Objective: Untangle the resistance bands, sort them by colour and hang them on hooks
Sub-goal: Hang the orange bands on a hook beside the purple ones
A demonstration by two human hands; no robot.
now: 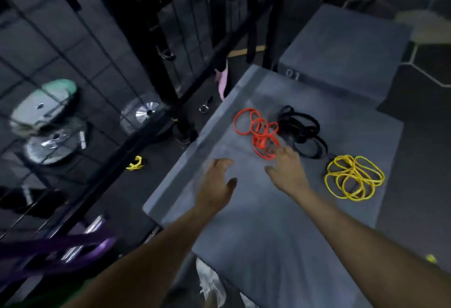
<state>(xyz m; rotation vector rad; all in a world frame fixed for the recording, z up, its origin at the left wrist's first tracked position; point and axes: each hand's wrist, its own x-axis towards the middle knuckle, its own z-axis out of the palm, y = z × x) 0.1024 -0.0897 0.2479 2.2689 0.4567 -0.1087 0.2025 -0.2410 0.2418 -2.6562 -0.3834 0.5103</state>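
Three piles of resistance bands lie on a grey padded box (256, 210): orange bands (256, 129) in the middle, black bands (302, 132) to their right, yellow bands (353, 178) at the box's right edge. My right hand (288, 171) hovers with spread fingers at the near end of the orange pile, fingertips just touching or above it. Over bare padding to the left, my left hand (217, 183) is open and holds nothing. Purple bands (61, 249) hang at the lower left.
A black wire grid rack (80, 68) stands on the left, with weight plates (48, 124) behind it. A second grey box marked 01 (346, 49) sits beyond the first. A yellow clip (135, 163) lies on the dark floor.
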